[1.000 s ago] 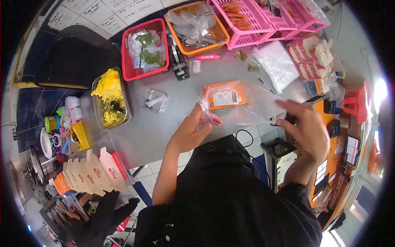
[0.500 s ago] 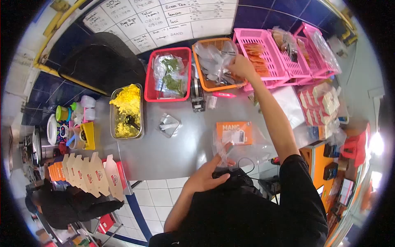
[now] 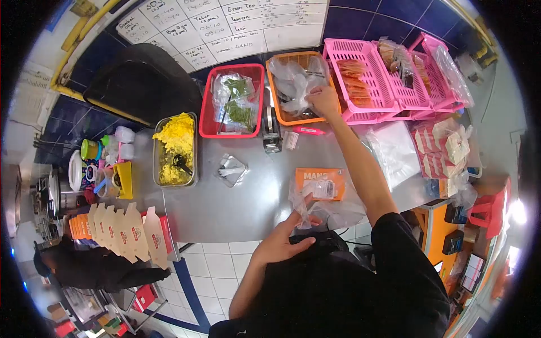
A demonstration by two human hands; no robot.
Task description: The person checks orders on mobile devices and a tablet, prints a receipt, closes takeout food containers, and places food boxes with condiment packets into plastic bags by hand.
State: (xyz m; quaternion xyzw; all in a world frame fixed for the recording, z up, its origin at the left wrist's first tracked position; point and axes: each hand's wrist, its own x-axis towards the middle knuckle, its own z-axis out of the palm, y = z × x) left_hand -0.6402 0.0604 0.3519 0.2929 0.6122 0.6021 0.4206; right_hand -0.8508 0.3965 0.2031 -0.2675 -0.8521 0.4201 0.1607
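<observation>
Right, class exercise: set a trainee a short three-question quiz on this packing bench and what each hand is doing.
1. True or false: the right hand is inside the orange basket.
2. What does the left hand pinch?
A. clear plastic bag
B. a spoon
C. a marker
3. What colour is the food in the metal tray?

Key: 1 true; 2 A; 3 yellow.

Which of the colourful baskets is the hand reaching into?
The orange basket, the middle one in the row. The right hand is inside it, on the clear plastic bags. The red basket and pink baskets beside it have no hand in them.
</observation>
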